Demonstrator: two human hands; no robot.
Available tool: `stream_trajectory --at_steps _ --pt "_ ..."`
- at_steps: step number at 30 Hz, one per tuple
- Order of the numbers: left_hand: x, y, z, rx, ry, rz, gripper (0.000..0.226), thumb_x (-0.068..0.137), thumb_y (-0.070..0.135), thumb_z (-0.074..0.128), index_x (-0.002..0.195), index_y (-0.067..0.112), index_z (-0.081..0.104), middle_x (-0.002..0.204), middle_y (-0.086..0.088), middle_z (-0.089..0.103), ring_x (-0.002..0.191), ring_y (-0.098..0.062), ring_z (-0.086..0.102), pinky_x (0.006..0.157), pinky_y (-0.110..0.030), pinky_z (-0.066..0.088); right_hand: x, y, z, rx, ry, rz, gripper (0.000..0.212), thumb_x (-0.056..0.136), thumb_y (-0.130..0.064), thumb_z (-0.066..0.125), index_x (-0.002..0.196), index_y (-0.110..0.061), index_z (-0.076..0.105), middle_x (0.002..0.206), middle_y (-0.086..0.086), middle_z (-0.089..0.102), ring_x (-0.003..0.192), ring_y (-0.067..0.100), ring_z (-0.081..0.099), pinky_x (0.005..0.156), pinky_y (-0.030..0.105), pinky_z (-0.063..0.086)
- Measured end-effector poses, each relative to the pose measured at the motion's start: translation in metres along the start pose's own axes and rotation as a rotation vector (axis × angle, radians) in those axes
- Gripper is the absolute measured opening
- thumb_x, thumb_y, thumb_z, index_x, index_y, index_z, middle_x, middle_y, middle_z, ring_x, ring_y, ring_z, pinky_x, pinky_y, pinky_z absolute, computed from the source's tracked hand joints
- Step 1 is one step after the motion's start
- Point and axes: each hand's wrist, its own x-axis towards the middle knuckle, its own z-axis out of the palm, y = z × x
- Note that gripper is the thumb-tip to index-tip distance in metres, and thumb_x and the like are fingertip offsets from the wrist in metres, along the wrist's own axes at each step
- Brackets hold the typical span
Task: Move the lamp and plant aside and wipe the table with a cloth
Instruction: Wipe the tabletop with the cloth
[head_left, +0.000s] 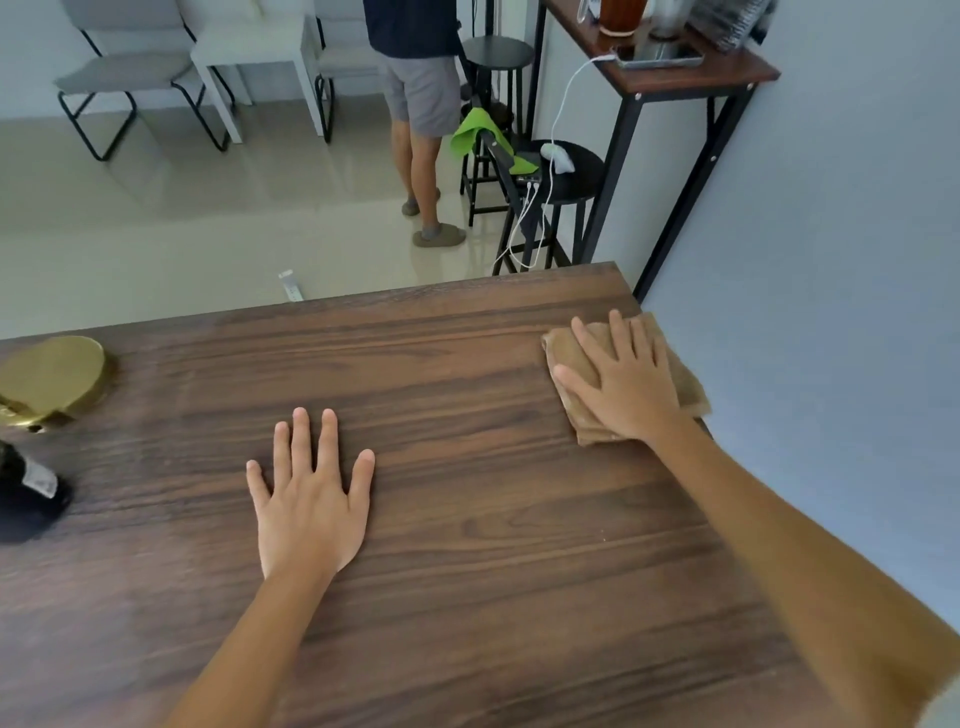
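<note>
At right of centre in the frame, near the table's far right corner: the cloth (571, 358), tan, folded into a thick pad, soft nap, layered edges showing at its near side. The right hand (623, 384) lies flat on top, fingers spread, palm pressing down rather than gripping. Judged a wiping hold, weight spread so the whole pad drags across the surface.

Table (467, 519): dark wood-grain top, long streaked figure, smooth with a dull sheen. The cloth sits close to the edge by the grey wall, so the wipe seems to be working the corner.

The left hand (309, 499) rests lower centre, open, palm down on bare wood, holding nothing. Likely a brace while the other arm reaches.

Left edge of the frame: a round brass-coloured disc, the lamp base (52, 376), polished metal, partly cut off. Below it a dark, blurred shape with a pale tag, probably the plant pot (26, 499); too smeared to confirm. Both stand well apart from the cloth, pushed to the side, so the moving step looks done and the broad middle lies clear for wiping.

Upper frame: pale glossy floor tiles, black stools, a person standing.
</note>
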Motion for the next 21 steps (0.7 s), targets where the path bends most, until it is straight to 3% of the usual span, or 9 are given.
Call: stream_trajectory --at_steps 2,4,7,11,16,19,21 --pt "0.0 0.0 -0.001 -0.008 0.002 0.004 0.07 0.092 0.059 0.01 0.152 0.025 0.002 0.162 -0.002 -0.002 0.148 -0.019 -0.007 0.118 -0.051 0.002 -0.085 -0.004 0.015 -0.019 -0.011 -0.074 0.078 0.084 -0.081 -0.001 0.152 -0.045 -0.007 0.165 0.01 -0.004 0.151 0.035 0.0 0.121 0.055 0.006" --pt "-0.001 0.001 -0.001 -0.014 0.005 0.007 0.07 0.092 0.059 0.01 0.152 0.024 0.002 0.161 -0.002 -0.003 0.148 -0.019 -0.007 0.118 -0.051 0.002 -0.162 -0.007 0.029 -0.011 0.007 -0.16 0.074 0.089 -0.078 0.014 0.153 -0.045 0.002 0.165 0.008 0.003 0.151 0.034 0.005 0.121 0.053 0.01" --pt "0.0 0.003 0.001 -0.013 0.009 0.007 0.07 0.092 0.059 0.01 0.152 0.024 0.001 0.161 -0.002 -0.003 0.148 -0.02 -0.007 0.118 -0.051 0.002 -0.196 -0.002 0.03 -0.028 -0.002 -0.225 0.071 0.089 -0.078 0.025 0.152 -0.048 0.014 0.164 0.007 0.012 0.15 0.035 0.012 0.117 0.054 0.013" --pt "0.002 0.002 0.002 0.007 0.023 0.007 0.069 0.092 0.06 0.002 0.151 0.024 -0.001 0.161 -0.002 -0.004 0.148 -0.02 -0.007 0.118 -0.05 0.002 -0.091 -0.013 0.008 -0.051 -0.003 -0.223 0.072 0.082 -0.084 0.004 0.146 -0.057 -0.014 0.164 0.006 -0.014 0.15 0.036 -0.01 0.119 0.062 0.003" --pt "0.004 0.003 0.002 0.01 0.03 -0.002 0.07 0.092 0.061 0.004 0.152 0.025 0.002 0.161 -0.002 -0.003 0.148 -0.02 -0.006 0.118 -0.05 0.002 0.097 -0.077 -0.009 0.052 -0.047 0.044 0.078 0.08 -0.087 0.007 0.15 -0.052 -0.001 0.165 0.011 -0.01 0.148 0.043 -0.011 0.114 0.069 -0.006" --pt "0.004 0.001 0.003 0.006 0.025 -0.012 0.068 0.093 0.059 0.01 0.152 0.026 0.003 0.162 0.0 -0.004 0.148 -0.019 -0.007 0.118 -0.05 0.001 0.124 -0.115 -0.011 0.076 -0.092 0.082 0.076 0.084 -0.081 0.009 0.152 -0.048 0.002 0.164 0.013 -0.01 0.147 0.044 -0.014 0.113 0.069 -0.008" --pt "0.003 0.0 0.003 0.0 0.017 -0.003 0.067 0.094 0.058 0.011 0.152 0.026 0.004 0.162 -0.001 -0.003 0.148 -0.019 -0.007 0.118 -0.05 0.002 0.098 -0.124 -0.002 0.048 -0.1 -0.023 0.074 0.085 -0.08 0.007 0.151 -0.049 -0.002 0.164 0.011 -0.012 0.148 0.041 -0.015 0.114 0.068 -0.008"
